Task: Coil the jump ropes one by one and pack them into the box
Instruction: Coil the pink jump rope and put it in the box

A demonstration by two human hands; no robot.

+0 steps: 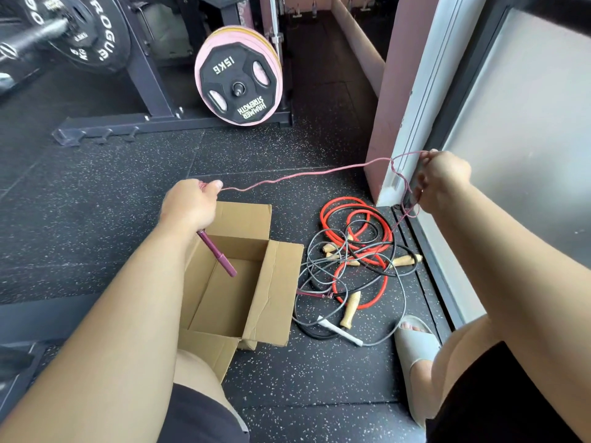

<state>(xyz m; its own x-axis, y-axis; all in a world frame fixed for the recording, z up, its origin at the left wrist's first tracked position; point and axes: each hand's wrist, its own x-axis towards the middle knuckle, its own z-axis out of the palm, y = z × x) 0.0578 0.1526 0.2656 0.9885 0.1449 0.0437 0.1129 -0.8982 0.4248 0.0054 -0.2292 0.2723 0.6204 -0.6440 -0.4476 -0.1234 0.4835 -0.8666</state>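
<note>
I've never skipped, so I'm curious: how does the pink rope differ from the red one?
The pink rope is thin; the red rope is clearly thicker. The pink rope is held up, stretched between the left hand and right hand; the red rope lies on the floor. The pink rope is mostly pulled clear of the pile; the red rope is tangled with grey ropes. Both are jump ropes, and neither is packed in the box.
</note>
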